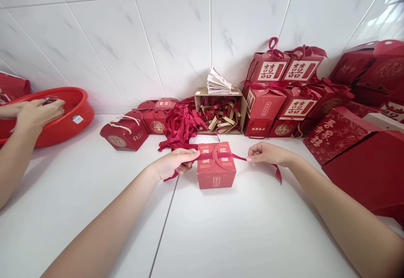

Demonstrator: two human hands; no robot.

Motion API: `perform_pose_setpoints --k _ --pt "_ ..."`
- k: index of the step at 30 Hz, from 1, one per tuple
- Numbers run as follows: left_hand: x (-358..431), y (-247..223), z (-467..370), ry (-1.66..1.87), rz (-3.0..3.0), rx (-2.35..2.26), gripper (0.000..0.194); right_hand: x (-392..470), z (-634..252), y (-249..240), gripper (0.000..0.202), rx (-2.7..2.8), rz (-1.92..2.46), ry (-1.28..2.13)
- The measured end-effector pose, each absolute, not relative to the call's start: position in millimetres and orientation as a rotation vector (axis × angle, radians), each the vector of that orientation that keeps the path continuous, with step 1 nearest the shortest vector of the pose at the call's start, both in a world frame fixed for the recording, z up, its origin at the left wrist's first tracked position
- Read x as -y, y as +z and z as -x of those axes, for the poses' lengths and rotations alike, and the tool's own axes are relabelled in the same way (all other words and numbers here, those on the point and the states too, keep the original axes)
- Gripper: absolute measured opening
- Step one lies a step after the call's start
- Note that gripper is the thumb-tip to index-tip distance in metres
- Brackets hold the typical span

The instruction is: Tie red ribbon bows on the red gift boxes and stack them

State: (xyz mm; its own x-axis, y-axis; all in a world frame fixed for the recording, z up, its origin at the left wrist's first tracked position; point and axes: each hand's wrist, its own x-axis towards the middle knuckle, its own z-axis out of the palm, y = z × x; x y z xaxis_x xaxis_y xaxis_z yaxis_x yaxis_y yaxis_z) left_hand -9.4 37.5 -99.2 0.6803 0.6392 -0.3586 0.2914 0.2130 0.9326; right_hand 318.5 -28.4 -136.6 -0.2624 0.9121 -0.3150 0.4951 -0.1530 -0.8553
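A small red gift box with gold lettering stands on the white table in front of me, its top flaps folded closed. A dark red ribbon runs across its top through slots in the flaps. My left hand pinches the ribbon at the box's left edge, with a loose tail hanging below the fingers. Out to the right, my right hand pinches the other end, and the stretch between it and the box looks taut. A short tail of ribbon dangles under my right hand.
Behind the box lie a heap of red ribbons and a carton of straps. Finished-looking boxes are stacked at right, near larger red boxes. Another person's hands work over a red basin at left.
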Motion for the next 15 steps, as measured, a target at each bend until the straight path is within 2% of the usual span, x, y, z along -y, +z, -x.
perform_pose_setpoints --k 11,15 --pt "-74 -114 54 0.267 -1.370 -0.912 0.036 34 -345 -132 0.059 1.607 1.748 1.495" --pt "-84 -112 68 0.365 -1.296 -0.910 0.036 34 -355 -134 0.066 1.495 1.693 1.545"
